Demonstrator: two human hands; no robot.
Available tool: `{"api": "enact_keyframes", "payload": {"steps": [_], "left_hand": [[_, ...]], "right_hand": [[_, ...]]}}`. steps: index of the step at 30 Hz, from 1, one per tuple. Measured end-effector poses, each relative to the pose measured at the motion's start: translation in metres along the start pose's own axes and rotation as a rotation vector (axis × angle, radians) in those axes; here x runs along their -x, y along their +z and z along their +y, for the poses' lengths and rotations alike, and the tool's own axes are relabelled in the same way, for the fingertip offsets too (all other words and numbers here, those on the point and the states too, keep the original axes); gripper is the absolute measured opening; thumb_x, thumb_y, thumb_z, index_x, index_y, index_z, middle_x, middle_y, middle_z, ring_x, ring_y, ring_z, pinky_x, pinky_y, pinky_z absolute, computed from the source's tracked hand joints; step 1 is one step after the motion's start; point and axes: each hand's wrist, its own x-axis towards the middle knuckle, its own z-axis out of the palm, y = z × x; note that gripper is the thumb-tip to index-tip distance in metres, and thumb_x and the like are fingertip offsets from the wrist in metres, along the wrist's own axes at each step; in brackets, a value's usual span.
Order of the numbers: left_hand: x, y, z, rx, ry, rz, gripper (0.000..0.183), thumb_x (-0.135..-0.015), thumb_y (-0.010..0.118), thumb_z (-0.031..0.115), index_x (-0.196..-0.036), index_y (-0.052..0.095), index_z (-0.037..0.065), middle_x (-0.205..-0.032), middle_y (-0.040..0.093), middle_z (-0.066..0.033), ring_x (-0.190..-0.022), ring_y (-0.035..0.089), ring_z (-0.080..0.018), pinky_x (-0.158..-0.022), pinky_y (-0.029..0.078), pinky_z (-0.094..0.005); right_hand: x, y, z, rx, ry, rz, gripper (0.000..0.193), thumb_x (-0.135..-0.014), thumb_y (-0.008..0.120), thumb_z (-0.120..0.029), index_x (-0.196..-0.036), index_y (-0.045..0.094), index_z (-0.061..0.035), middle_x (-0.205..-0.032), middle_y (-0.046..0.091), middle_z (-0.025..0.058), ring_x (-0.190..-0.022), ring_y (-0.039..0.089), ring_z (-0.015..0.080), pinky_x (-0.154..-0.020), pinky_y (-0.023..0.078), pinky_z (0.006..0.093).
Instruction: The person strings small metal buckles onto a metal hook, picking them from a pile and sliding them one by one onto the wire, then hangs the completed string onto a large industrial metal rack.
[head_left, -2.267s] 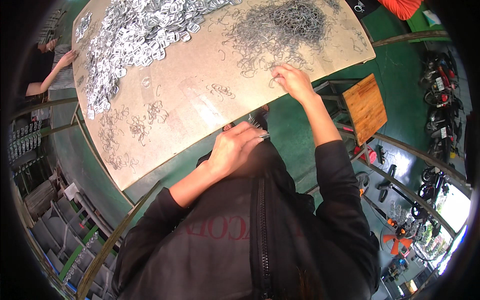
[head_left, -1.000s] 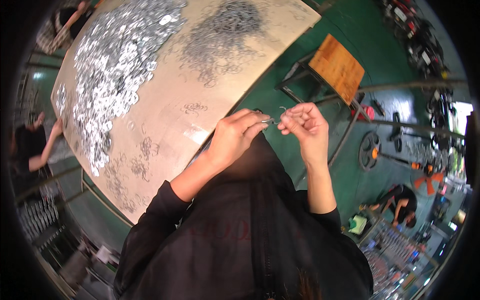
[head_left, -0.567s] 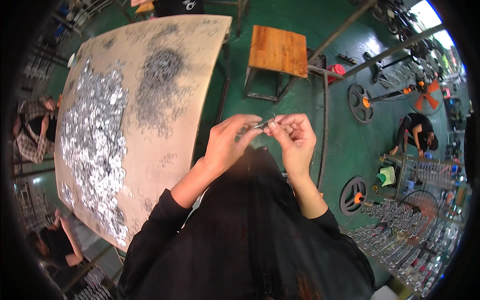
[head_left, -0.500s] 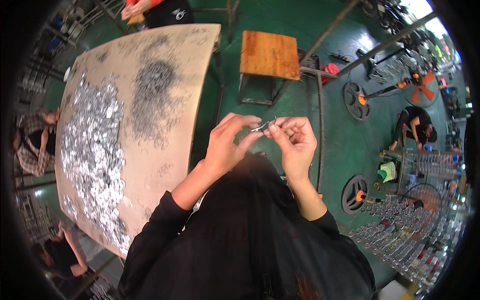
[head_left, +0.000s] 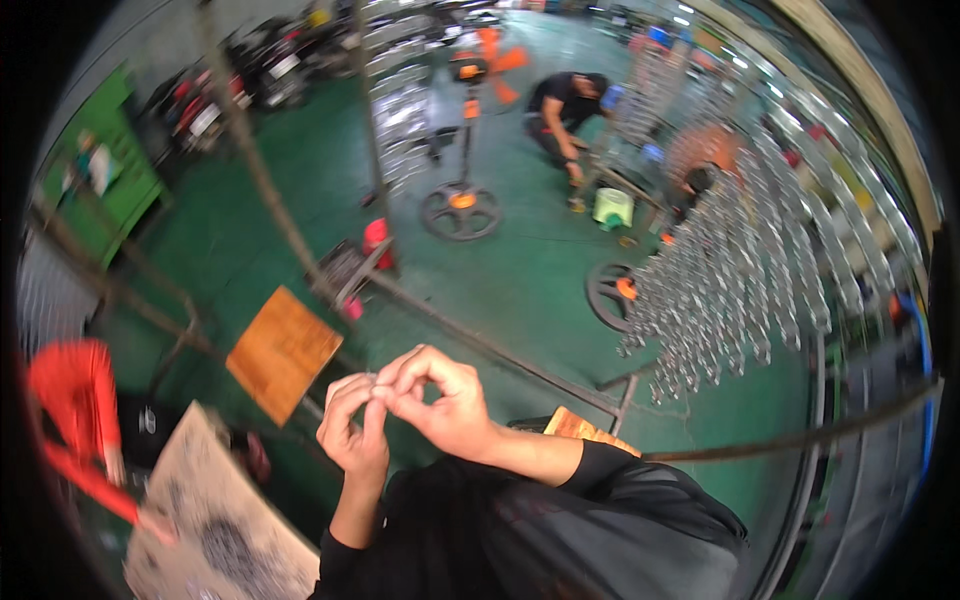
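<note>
At the far left a co-worker's orange-red sleeve (head_left: 92,485) reaches over the left edge of the tabletop (head_left: 195,455), and this person's hand (head_left: 158,525) is over the surface there. More to the right, between the left and right edges of the tabletop, lies a dark, loose heap of thin pieces (head_left: 230,545). Beyond the upper right edge stands a wooden stool (head_left: 285,355), apart from the tabletop.

Next comes the left hand (head_left: 352,425), raised in the air outside the tabletop's right edge, its fingers curled and pointing up. The right hand (head_left: 438,398) meets it from the right, thumb and forefinger bent into a ring. The two hands are together, tip against tip, and seem clamped on one small piece (head_left: 371,377). This piece sits at the top of the left hand and to the upper left of the right hand's palm, so both hands are equally near to it. The picture is blurred here, so I cannot tell its exact shape or which way its long axis runs. The tabletop lies to the lower left, and the left hand is the nearer one to it.

Behind the right forearm is a wooden board (head_left: 588,429); farther right hang shiny metal parts (head_left: 735,285) in rows.
</note>
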Motion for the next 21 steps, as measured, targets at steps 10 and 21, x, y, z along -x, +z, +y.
{"api": "enact_keyframes", "payload": {"steps": [10,21], "left_hand": [[-0.074,0.102,-0.024,0.471,0.03,-0.256,0.015,-0.08,0.069,0.003,-0.09,0.058,0.001,-0.089,0.065,-0.0108,-0.086,0.061,-0.0235,-0.08,0.048,-0.0346],[-0.153,0.214,0.004,1.042,-0.082,-0.724,0.016,-0.077,0.066,-0.008,-0.091,0.061,-0.001,-0.091,0.065,-0.0104,-0.084,0.06,-0.0162,-0.077,0.048,-0.0277]], "right_hand": [[-0.051,-0.058,-0.014,0.287,-0.17,0.41,0.017,-0.076,0.071,-0.001,-0.077,0.054,-0.0046,-0.085,0.063,0.0044,-0.068,0.052,0.0093,-0.055,0.039,0.0227],[-0.091,-0.115,-0.048,0.79,-0.353,0.8,0.021,-0.076,0.072,-0.002,-0.09,0.057,-0.0035,-0.096,0.063,0.008,-0.087,0.056,0.0149,-0.075,0.044,0.0271]]}}
